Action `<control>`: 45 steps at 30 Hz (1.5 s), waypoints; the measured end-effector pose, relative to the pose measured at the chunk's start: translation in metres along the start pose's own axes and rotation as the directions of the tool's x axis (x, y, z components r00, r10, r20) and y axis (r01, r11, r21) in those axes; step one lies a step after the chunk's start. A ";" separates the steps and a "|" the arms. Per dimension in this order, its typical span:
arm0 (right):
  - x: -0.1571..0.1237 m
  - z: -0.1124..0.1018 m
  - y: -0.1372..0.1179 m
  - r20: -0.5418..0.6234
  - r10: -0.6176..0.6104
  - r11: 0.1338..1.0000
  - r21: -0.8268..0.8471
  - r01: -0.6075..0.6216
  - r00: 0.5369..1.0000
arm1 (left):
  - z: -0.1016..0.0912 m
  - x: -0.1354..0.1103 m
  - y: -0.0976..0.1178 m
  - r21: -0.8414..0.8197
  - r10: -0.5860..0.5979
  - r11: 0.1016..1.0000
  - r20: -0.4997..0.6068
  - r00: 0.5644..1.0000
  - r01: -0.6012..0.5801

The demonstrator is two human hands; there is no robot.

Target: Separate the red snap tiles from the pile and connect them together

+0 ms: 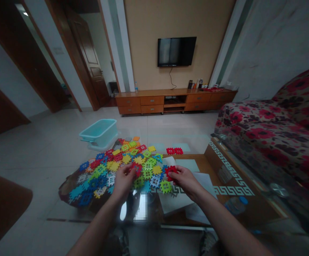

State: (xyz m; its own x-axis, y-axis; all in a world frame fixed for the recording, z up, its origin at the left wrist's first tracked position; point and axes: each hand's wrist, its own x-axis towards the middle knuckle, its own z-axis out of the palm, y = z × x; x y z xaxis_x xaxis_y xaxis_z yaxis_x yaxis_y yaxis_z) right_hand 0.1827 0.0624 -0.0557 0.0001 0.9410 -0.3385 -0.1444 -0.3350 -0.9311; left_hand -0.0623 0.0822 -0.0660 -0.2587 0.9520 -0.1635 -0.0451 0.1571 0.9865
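Over multicoloured plastic waffle blocks [109, 170] heaped nearer the left hand [124, 181], pinching a red lattice block [136, 169] there and a second red block [171, 173] in the right hand [186, 181], both grips narrow

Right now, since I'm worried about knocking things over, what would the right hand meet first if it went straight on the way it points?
The right hand, gripping a red waffle-shaped piece, points into the colourful heap of pieces; probably a yellow piece comes first, though depth is hard to judge.

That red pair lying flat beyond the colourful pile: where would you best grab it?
Pinch the notched outer edge of the red plastic pieces from above, coming in from the right: they lie flat on the glass tabletop, and the colourful pile sits to their left. Their open grid holes should give fingertips some purchase.
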 end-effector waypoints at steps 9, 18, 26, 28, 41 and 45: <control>-0.022 0.004 0.002 0.087 0.027 1.000 0.005 -0.028 0.996 | 0.031 -0.049 0.004 -0.244 -0.270 0.899 0.343 0.900 0.363; -0.026 0.017 0.005 0.097 0.040 0.998 0.045 -0.045 0.994 | 0.038 -0.063 0.010 -0.336 -0.355 0.794 0.421 0.834 0.507; -0.027 0.017 0.004 0.031 0.017 0.998 0.063 -0.019 0.999 | 0.035 -0.064 0.018 -0.378 -0.390 0.673 0.550 0.739 0.636; -0.027 0.018 0.003 0.016 0.011 0.996 0.088 -0.012 1.000 | 0.034 -0.064 0.016 -0.380 -0.389 0.660 0.565 0.728 0.648; -0.025 0.018 0.004 0.057 -0.111 0.990 -0.086 0.116 0.992 | 0.032 -0.073 0.011 -0.349 -0.181 0.794 0.646 0.741 0.498; -0.021 0.016 0.013 0.126 -0.180 0.970 -0.142 0.197 0.976 | 0.033 -0.071 0.006 -0.347 -0.100 0.842 0.652 0.752 0.412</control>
State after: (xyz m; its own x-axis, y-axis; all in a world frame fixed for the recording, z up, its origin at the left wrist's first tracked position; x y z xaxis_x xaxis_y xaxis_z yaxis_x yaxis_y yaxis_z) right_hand 0.1654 0.0392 -0.0583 -0.0982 0.9844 -0.1461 0.0001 -0.1468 -0.9892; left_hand -0.0128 0.0242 -0.0489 0.4388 0.8713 -0.2198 -0.4795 0.4339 0.7628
